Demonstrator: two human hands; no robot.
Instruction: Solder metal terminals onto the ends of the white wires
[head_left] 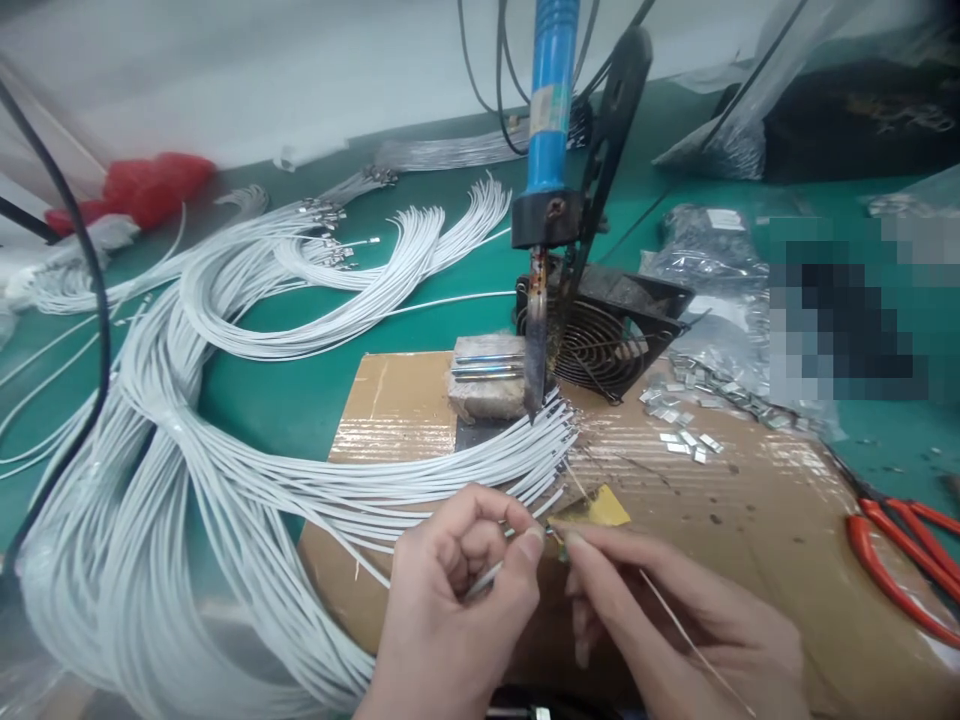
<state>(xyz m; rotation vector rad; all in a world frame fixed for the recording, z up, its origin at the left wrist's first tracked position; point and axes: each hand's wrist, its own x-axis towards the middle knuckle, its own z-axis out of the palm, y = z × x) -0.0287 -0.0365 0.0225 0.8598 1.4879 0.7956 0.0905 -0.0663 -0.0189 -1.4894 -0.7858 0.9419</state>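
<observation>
My left hand [465,600] is closed round a white cable [486,580], pinching it near its end between thumb and forefinger. Close beside it on the right, my right hand [660,610] pinches at the cable's end; the tiny part between those fingertips is too small to name. A thin wire [697,650] runs over the right hand. Just behind the fingertips lies a yellow piece [606,506]. Many white cables [465,470] fan across the cardboard [390,400], their ends below the tip of a blue-handled soldering iron [553,100].
A metal-topped block [489,375] and a black fan [600,340] stand behind the cable ends. Small metal pieces [690,445] lie right of them, near plastic bags [705,240]. Red-handled pliers [900,550] rest at the right. Cable bundles [150,450] fill the left.
</observation>
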